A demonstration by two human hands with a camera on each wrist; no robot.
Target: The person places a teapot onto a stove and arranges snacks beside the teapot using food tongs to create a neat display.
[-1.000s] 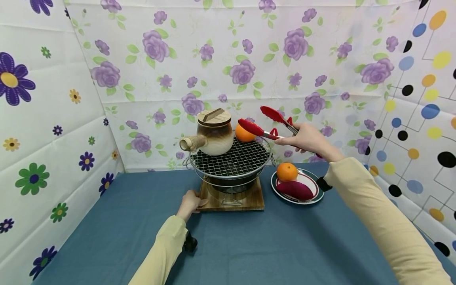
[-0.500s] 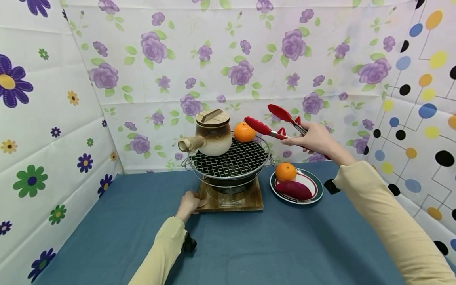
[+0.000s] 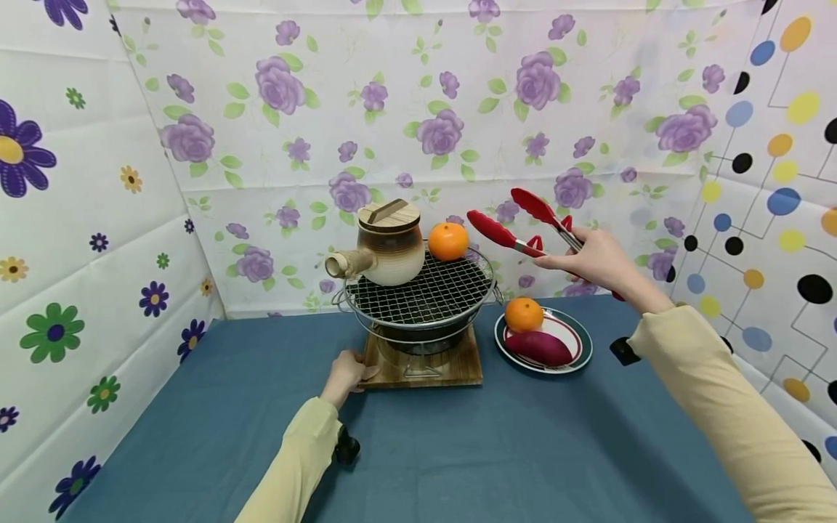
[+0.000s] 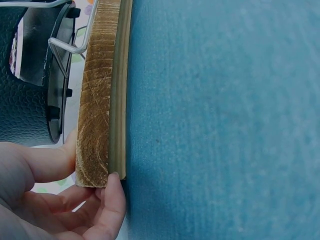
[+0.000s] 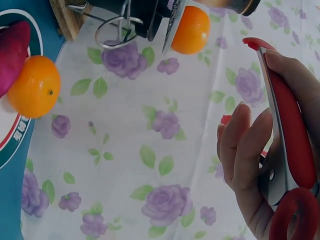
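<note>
My left hand [image 3: 346,373] grips the left front corner of a wooden board [image 3: 451,372], thumb on top and fingers at the edge, as the left wrist view shows. On that board stands a round grill with a wire mesh [image 3: 425,301]. My right hand [image 3: 598,261] holds red-tipped tongs [image 3: 516,224] in the air, right of the grill; their tips are spread with nothing between them. An orange [image 3: 448,241] sits at the back right of the mesh. Left of it is a clay pot [image 3: 392,250] with a wooden lid and a side handle.
Right of the board, a plate [image 3: 582,347] holds a second orange [image 3: 524,314] and a purple sweet potato [image 3: 539,349]. A blue cloth [image 3: 458,450] covers the table. Flower-patterned sheets [image 3: 275,160] stand behind and at the left, a dotted one [image 3: 758,218] at the right.
My right hand has drawn the tongs to the right, away from the orange on the mesh. My left hand stays at the board's corner.
</note>
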